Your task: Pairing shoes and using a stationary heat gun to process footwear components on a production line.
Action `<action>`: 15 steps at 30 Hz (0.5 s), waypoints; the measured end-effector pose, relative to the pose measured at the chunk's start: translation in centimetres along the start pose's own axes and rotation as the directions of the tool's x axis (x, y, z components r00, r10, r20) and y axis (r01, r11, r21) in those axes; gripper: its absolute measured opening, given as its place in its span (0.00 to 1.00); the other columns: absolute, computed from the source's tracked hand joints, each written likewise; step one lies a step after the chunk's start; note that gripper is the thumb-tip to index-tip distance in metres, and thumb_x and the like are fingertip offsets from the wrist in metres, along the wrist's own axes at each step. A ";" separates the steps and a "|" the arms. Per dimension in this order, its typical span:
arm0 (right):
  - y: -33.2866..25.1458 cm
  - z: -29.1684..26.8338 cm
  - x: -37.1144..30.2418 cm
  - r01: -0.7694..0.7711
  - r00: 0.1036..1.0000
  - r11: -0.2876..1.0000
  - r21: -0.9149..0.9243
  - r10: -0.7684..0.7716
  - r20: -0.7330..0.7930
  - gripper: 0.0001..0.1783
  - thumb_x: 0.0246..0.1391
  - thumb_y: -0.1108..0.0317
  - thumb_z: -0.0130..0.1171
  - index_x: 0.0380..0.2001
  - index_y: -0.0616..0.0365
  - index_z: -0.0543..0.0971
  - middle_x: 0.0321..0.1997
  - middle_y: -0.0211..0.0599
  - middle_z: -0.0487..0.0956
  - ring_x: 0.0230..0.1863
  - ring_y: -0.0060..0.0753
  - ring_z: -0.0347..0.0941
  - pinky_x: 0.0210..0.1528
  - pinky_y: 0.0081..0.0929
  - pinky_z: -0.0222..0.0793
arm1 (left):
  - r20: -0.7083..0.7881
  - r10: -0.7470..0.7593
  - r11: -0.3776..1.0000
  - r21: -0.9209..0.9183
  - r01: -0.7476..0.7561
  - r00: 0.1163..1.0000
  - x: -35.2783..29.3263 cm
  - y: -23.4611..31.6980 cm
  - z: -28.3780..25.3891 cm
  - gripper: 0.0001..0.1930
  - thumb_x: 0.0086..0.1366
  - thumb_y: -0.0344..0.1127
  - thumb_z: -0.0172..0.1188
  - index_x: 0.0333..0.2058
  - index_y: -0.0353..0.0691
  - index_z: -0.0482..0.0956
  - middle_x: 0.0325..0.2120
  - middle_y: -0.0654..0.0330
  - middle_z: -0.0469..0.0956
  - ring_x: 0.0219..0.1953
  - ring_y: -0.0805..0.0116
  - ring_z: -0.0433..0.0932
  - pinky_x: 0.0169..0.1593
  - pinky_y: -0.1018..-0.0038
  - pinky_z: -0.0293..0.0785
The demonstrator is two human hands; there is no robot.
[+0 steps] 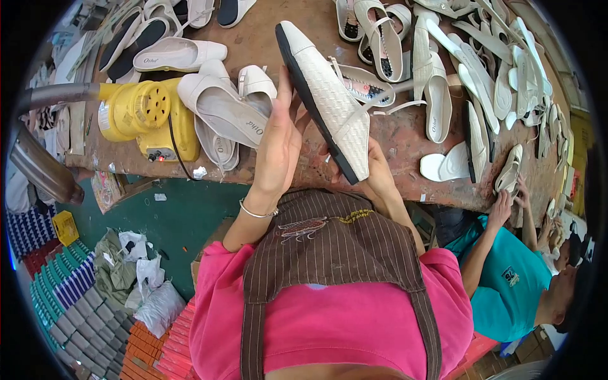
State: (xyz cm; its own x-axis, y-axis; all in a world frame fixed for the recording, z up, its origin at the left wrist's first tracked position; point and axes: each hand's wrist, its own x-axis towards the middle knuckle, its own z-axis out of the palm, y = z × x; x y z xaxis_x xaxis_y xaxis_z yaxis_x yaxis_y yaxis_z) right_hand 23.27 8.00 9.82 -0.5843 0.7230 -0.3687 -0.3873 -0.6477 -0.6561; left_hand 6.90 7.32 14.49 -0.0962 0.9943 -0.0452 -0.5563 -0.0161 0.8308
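"What are your forearms [244, 227] doing?"
"They're both slanting inward, reaching toward the near edge of the bench [405, 155]."
"And past that edge?"
"My left hand [278, 149] is standing nearly straight, fingers stretching away from me. My right hand [380, 170] is gripping with curling fingers, sitting lower and closer to my chest."

Tabletop [402, 152] gap right of hands [277, 152], shoes [228, 113] crowding left

the held white shoe [332, 101] hides part of the right hand [381, 172]; the upper edge cuts off a black-soled shoe [235, 11]; the left rim cuts off the grey pipe [60, 95]; the rightmost shoes [554, 123] look too small to tell
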 end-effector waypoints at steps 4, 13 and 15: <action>0.3 1.0 0.0 0.246 0.943 0.865 -0.436 -0.319 -0.100 0.19 0.55 0.78 0.43 0.51 0.67 0.66 0.45 0.39 0.73 0.44 0.25 0.70 0.46 0.21 0.67 | 0.095 -0.010 0.994 0.113 -0.001 0.995 0.1 -0.6 0.1 0.50 0.50 0.32 0.64 0.64 0.34 0.36 0.59 0.51 0.54 0.62 0.61 0.54 0.63 0.67 0.51; -0.4 1.9 -0.7 0.371 0.805 0.602 -0.707 -0.588 -0.077 0.22 0.54 0.78 0.48 0.54 0.66 0.64 0.47 0.40 0.72 0.47 0.25 0.68 0.46 0.21 0.65 | 0.056 -0.109 0.987 0.122 0.101 0.993 -1.3 -2.4 -0.9 0.40 0.45 0.19 0.56 0.59 0.33 0.50 0.53 0.54 0.63 0.56 0.64 0.63 0.58 0.69 0.59; -0.4 2.0 -0.6 0.400 0.768 0.537 -0.743 -0.638 -0.047 0.23 0.53 0.79 0.49 0.54 0.66 0.64 0.46 0.44 0.73 0.43 0.27 0.72 0.41 0.22 0.69 | 0.045 -0.184 0.973 0.151 0.175 0.982 -1.4 -2.9 -1.9 0.34 0.49 0.18 0.55 0.57 0.31 0.54 0.51 0.54 0.66 0.54 0.66 0.66 0.56 0.71 0.62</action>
State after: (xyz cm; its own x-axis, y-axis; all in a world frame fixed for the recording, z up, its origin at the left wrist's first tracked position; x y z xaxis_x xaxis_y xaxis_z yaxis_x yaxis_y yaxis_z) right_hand 22.36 7.34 11.57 -0.1685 0.9801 0.1047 0.0878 0.1207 -0.9888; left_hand 7.04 5.72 11.06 0.0449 0.9841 -0.1721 -0.4337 0.1744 0.8840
